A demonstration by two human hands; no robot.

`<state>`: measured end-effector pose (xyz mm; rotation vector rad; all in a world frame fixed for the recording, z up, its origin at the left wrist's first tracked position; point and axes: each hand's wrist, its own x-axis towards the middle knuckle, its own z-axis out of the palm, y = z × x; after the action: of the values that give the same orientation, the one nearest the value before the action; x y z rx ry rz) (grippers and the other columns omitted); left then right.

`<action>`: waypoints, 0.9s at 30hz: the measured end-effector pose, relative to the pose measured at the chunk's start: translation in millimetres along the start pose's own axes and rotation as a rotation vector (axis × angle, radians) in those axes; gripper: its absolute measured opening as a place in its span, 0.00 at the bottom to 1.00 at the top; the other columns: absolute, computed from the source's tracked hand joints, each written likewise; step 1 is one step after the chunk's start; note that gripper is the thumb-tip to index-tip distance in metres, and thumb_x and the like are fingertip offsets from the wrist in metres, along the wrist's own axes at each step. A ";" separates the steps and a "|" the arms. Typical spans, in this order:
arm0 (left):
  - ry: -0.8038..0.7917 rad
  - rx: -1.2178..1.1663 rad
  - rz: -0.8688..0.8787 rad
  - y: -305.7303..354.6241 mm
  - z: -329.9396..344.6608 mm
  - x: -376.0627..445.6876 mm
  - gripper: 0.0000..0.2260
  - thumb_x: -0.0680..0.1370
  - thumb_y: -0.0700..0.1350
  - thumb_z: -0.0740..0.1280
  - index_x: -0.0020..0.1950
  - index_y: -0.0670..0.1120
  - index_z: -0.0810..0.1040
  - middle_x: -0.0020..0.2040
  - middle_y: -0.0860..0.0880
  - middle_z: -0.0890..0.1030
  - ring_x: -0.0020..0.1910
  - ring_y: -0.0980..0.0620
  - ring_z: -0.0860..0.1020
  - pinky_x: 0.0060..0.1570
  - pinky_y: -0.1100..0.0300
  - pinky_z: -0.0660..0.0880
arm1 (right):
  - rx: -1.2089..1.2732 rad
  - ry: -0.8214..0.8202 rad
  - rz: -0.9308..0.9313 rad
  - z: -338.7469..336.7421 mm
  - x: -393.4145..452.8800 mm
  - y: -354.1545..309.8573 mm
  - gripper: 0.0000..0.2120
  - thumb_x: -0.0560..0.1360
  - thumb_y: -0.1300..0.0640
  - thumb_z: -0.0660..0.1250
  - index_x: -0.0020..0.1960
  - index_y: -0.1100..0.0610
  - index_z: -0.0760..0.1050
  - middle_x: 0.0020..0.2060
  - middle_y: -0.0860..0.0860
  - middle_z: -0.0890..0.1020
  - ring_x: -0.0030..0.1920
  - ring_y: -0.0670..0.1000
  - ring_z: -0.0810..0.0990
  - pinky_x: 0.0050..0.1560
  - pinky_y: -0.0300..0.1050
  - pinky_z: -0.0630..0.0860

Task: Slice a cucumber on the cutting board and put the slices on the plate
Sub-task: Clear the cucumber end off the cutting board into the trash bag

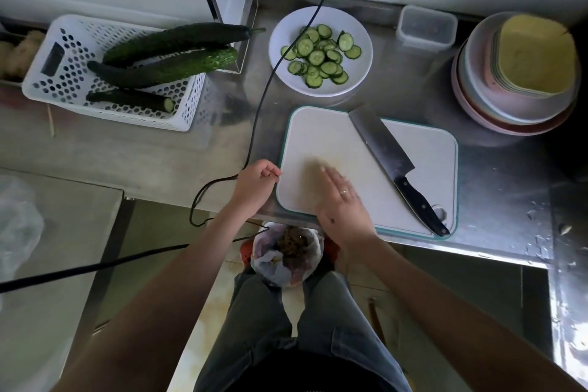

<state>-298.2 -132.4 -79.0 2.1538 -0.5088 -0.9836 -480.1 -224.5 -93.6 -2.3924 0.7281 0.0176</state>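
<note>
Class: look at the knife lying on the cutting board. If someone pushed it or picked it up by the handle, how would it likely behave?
The knife lies flat on its broad blade, so a push would probably slide it, not roll it. The wide metal blade looks stiff and likely blade-heavy. Its handle overhangs the cutting board edge, so it may tip off.
</note>
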 end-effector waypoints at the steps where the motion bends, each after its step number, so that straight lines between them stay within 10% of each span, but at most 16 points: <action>1: 0.001 0.004 -0.003 0.0 0.3 0.2 0.11 0.74 0.35 0.59 0.42 0.47 0.78 0.45 0.41 0.80 0.46 0.47 0.76 0.49 0.55 0.72 | -0.062 -0.081 -0.072 3.4 -0.2 -0.7 0.32 0.77 0.54 0.59 0.77 0.55 0.50 0.77 0.53 0.54 0.76 0.53 0.52 0.75 0.51 0.53; 6: 0.004 0.017 -0.005 -0.5 1.4 2.4 0.11 0.73 0.35 0.58 0.42 0.47 0.78 0.44 0.42 0.80 0.44 0.48 0.76 0.47 0.57 0.72 | -0.216 -0.374 -0.528 31.5 -48.9 17.3 0.31 0.77 0.51 0.61 0.76 0.56 0.55 0.76 0.52 0.57 0.76 0.51 0.52 0.74 0.55 0.57; 11: 0.009 -0.003 -0.002 -2.1 1.9 2.6 0.12 0.73 0.34 0.59 0.41 0.49 0.77 0.43 0.42 0.79 0.44 0.48 0.76 0.45 0.58 0.71 | -0.076 0.047 -0.312 9.5 -18.3 3.3 0.26 0.75 0.56 0.55 0.73 0.58 0.61 0.70 0.55 0.69 0.69 0.53 0.66 0.73 0.44 0.52; 14: -0.002 0.027 0.007 -0.2 1.6 2.1 0.10 0.75 0.35 0.60 0.44 0.47 0.78 0.43 0.44 0.79 0.44 0.49 0.76 0.43 0.60 0.70 | -0.064 0.064 -0.029 -10.7 39.3 -2.0 0.30 0.77 0.55 0.55 0.77 0.59 0.52 0.76 0.53 0.55 0.75 0.49 0.52 0.75 0.43 0.45; 19: -0.045 0.180 0.077 -2.3 -1.5 3.2 0.09 0.77 0.38 0.60 0.50 0.45 0.80 0.47 0.49 0.81 0.45 0.55 0.76 0.41 0.68 0.68 | -0.261 -0.247 -0.325 15.9 -7.6 -0.1 0.32 0.78 0.48 0.55 0.78 0.55 0.46 0.76 0.50 0.46 0.74 0.45 0.35 0.74 0.50 0.34; 24: -0.051 0.088 0.080 1.6 -4.1 2.2 0.13 0.79 0.38 0.57 0.50 0.44 0.82 0.45 0.51 0.81 0.45 0.55 0.77 0.53 0.57 0.75 | -0.308 -0.334 -0.676 27.3 -58.8 17.9 0.26 0.75 0.51 0.61 0.72 0.54 0.65 0.68 0.51 0.73 0.71 0.49 0.66 0.76 0.50 0.49; 27: 0.055 0.036 0.107 -0.3 -3.9 3.1 0.12 0.78 0.38 0.58 0.50 0.45 0.81 0.45 0.49 0.81 0.45 0.51 0.79 0.50 0.53 0.77 | -0.325 0.040 -0.477 13.8 -45.5 16.7 0.22 0.74 0.56 0.60 0.68 0.54 0.66 0.62 0.52 0.78 0.64 0.51 0.75 0.73 0.49 0.54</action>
<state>-293.3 -132.4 -79.0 2.1554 -0.6125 -0.8599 -524.9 -204.7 -105.7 -2.8281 0.1619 -0.1188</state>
